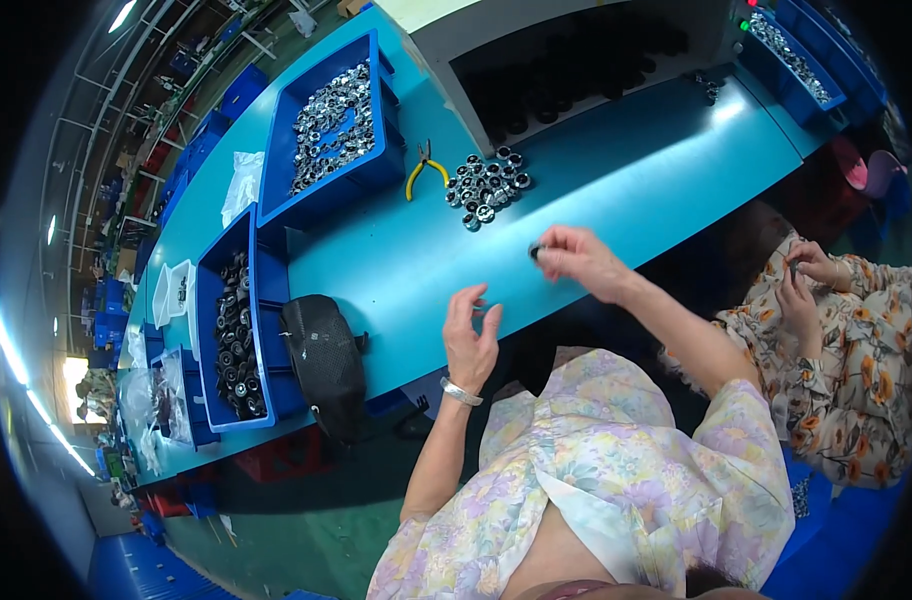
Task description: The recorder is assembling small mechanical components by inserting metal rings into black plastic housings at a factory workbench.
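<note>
My right hand (581, 262) pinches a small dark round part (536, 252) between thumb and fingertips, just above the teal table. To its left, my left hand (471, 335) is held over the table's near edge with fingers apart and nothing in it. Beyond both hands lies a pile of small round black-and-silver parts (488, 185). Pliers with yellow handles (426, 170) rest open-jawed beside that pile, on its left. Which kind of part I hold is too small to tell.
At the far left stands a blue bin of shiny metal parts (373, 150); nearer is a blue bin of black round parts (266, 350). A black bag (326, 360) leans beside it. A white-framed machine (446, 90) stands at the back. A co-worker's hands (811, 280) are at the right.
</note>
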### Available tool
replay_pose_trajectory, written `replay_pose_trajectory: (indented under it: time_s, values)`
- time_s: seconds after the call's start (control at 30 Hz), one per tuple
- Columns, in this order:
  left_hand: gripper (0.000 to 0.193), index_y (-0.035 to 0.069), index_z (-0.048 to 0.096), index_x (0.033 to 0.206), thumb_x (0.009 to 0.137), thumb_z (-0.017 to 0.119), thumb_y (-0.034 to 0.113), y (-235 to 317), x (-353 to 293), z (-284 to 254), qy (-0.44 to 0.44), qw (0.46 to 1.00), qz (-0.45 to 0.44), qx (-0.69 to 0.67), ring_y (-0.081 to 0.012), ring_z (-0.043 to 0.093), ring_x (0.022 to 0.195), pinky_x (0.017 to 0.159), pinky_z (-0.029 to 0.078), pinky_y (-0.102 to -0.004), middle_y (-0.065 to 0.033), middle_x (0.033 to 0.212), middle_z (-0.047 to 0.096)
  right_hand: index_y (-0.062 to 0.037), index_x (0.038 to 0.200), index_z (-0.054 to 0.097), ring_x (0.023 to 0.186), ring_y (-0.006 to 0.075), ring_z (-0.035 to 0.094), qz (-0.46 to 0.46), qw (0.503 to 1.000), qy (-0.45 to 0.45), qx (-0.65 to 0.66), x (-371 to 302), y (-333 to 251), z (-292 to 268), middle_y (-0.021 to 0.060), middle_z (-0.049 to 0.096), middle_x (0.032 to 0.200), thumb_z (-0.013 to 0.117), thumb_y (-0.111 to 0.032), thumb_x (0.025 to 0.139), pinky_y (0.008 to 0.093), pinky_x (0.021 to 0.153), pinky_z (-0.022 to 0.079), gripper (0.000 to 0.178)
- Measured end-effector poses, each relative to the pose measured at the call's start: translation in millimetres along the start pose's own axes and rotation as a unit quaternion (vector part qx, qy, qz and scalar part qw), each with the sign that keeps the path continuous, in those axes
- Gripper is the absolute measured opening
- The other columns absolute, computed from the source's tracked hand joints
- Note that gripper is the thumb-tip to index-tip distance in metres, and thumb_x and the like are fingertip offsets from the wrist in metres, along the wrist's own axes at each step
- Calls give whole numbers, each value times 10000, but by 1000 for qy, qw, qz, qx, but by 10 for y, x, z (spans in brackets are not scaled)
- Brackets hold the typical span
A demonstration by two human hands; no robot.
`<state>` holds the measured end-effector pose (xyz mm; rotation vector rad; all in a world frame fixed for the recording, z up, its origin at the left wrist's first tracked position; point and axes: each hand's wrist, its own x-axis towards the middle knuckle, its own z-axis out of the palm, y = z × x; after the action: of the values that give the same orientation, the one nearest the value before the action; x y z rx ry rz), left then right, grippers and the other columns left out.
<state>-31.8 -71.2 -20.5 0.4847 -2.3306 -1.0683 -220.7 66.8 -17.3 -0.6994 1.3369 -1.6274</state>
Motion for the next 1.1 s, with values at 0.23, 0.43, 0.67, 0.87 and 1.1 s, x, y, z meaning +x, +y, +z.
replay_pose_trajectory:
  time_s: [0.23,0.43,0.67,0.87,1.1]
  values:
    - [304,8,588,1127,835,667,35,245,-87,92,-69,987,-4,-146,-170,618,760,675,509,-289,-115,1067,574,-50,1000,556,758,133,608,110,960,-96,239,-423,291,370,31,599,846,580,-247,951,288,746,518,205]
    - [310,12,593,1098,802,683,23,392,-225,22,-117,991,56,-38,-207,623,725,656,514,-314,-133,1079,568,-69,928,543,755,138,615,150,929,-113,320,-598,437,461,34,595,839,548,-248,968,313,733,531,184]
    - [439,21,542,1193,770,652,-20,312,-258,79,-103,986,128,42,-328,621,848,719,524,-374,-161,960,622,-30,1000,552,724,110,592,122,983,-40,133,-653,263,584,36,593,825,604,-243,937,261,679,524,228]
    - [635,21,421,1344,746,630,-22,311,-71,196,-126,956,231,134,-305,627,831,717,519,-381,-150,953,626,30,943,577,615,113,589,-4,992,26,-121,-549,310,537,57,606,720,632,-218,892,257,571,501,259]
    - [608,30,450,1286,726,680,-23,516,382,311,-208,949,215,99,-299,626,856,736,527,-373,-144,1013,608,25,980,569,578,218,622,-42,983,100,-149,-419,221,211,132,616,656,558,-170,912,330,548,482,207]
